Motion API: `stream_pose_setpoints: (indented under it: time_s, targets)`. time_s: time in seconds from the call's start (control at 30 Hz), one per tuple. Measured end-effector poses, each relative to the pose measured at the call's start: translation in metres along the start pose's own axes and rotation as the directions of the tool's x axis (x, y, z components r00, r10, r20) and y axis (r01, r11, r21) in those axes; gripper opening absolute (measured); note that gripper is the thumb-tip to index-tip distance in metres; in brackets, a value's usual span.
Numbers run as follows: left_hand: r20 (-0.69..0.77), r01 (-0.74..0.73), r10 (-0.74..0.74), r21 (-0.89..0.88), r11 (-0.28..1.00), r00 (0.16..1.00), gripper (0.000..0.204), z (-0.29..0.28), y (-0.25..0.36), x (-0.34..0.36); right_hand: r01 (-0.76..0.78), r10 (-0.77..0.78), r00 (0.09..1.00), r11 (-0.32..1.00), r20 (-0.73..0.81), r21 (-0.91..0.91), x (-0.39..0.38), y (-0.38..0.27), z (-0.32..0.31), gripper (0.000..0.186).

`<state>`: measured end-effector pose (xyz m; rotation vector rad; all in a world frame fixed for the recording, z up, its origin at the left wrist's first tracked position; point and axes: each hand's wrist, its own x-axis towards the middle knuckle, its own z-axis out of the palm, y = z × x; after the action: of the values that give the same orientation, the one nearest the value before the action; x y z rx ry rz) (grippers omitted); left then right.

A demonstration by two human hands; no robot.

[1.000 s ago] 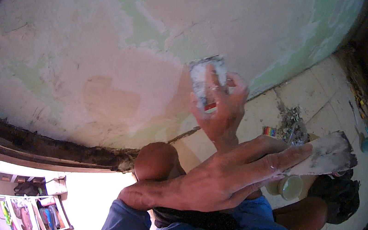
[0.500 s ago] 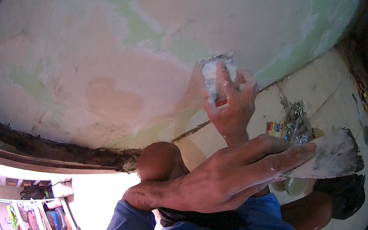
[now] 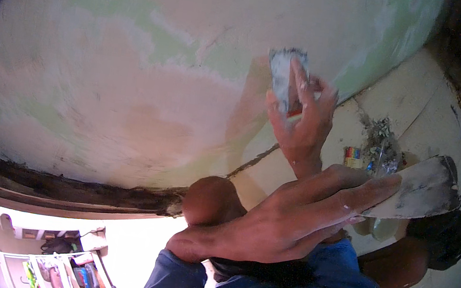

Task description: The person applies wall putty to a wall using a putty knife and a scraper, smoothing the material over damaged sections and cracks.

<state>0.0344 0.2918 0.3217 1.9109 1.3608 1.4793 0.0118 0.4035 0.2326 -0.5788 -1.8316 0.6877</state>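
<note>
Toward one o'clock, the right hand's (image 3: 311, 115) grip is clamped on a small smeared scraper (image 3: 281, 72), one finger laid along its blade, probably to steady pressure on the patchy wall (image 3: 188, 22) at eleven o'clock; contact is unclear. The left hand's (image 3: 291, 216) grip clamps a broad blade (image 3: 425, 190) toward three o'clock, perhaps held handy.

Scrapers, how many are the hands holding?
2: one scraper in the right hand, by the wall; another scraper in the left hand.
</note>
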Motion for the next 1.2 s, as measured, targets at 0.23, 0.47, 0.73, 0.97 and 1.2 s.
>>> stream_pose_setpoints:
  time_s: [0.23,0.47,0.73,0.97,1.2]
  targets:
    - [-0.002,-0.042,0.042,-0.078,0.996,0.999,0.061,0.006,-0.002,0.003,0.070,-0.072,0.991,0.997,-0.112,-0.024,0.014,-0.034,0.025,0.069]
    - [0.076,-0.053,0.050,0.043,0.998,0.996,0.061,-0.005,-0.003,-0.001,0.084,-0.083,0.996,0.995,0.039,-0.049,-0.015,0.001,0.012,0.071]
    - [0.105,0.033,-0.034,0.005,0.999,0.994,0.061,-0.005,0.009,0.006,0.491,-0.493,0.869,0.870,-0.035,-0.049,0.041,-0.006,-0.004,0.068]
    - [0.032,-0.025,0.026,-0.037,0.999,0.999,0.066,-0.001,0.003,0.003,0.558,-0.565,0.822,0.777,0.068,-0.290,0.058,0.009,-0.004,0.067]
    - [0.007,-0.038,0.039,-0.071,0.997,0.999,0.067,-0.001,0.001,0.002,0.499,-0.494,0.864,0.817,0.095,-0.288,0.052,0.052,-0.014,0.069]
